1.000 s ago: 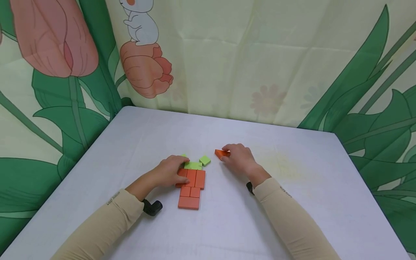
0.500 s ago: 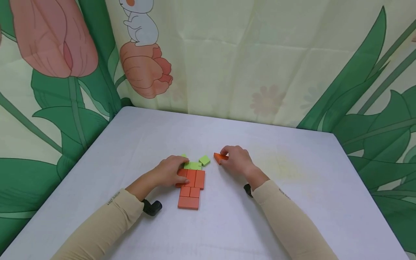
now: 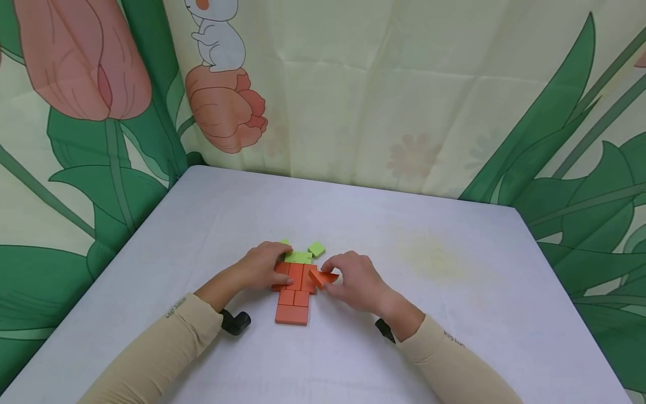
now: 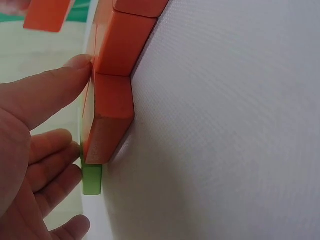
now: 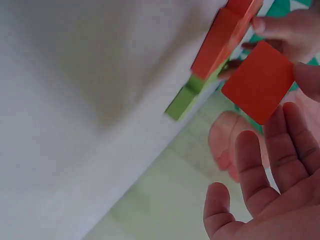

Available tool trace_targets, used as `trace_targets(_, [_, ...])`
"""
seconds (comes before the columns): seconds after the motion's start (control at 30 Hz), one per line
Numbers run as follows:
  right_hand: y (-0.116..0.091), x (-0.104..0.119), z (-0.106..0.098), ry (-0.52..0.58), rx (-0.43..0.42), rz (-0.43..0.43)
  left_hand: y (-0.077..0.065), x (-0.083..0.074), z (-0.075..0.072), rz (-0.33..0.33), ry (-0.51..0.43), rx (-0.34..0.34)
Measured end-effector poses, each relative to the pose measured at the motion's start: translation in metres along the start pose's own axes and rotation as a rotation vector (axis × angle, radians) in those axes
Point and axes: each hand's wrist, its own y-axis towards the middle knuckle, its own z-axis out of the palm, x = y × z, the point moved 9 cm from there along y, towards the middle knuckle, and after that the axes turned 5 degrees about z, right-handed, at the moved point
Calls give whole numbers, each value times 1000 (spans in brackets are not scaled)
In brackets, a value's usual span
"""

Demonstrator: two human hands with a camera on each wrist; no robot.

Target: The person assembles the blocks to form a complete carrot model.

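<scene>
Orange blocks (image 3: 296,276) lie flat side by side on the white table, with a green block (image 3: 298,258) against their far edge. The thumb of my left hand (image 3: 259,266) rests on the top of the left orange blocks, its other fingers loosely extended beside the green piece. Between thumb and fingertips, my right hand (image 3: 355,280) pinches a separate orange wedge-shaped block (image 5: 257,82), raised over the right edge of the laid blocks. Its square face shows in the right wrist view; the other right fingers are spread.
A small green square block (image 3: 316,249) sits at the far right corner of the arrangement; another green piece (image 3: 285,242) is partly hidden behind the left hand. The white table (image 3: 434,348) ends at a printed cloth backdrop (image 3: 333,112).
My right hand has brought the wedge-shaped block left and nearer me, from beyond the green square to the orange blocks' right edge. My left hand has stayed in place.
</scene>
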Motion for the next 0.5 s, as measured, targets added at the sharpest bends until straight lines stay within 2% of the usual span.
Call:
trace_targets(0.13, [-14, 17, 11, 7, 28, -86, 0, 0, 0, 8, -8, 3])
trace_targets(0.5, [-34, 50, 37, 4, 75, -202, 2, 1, 0, -6, 1, 4])
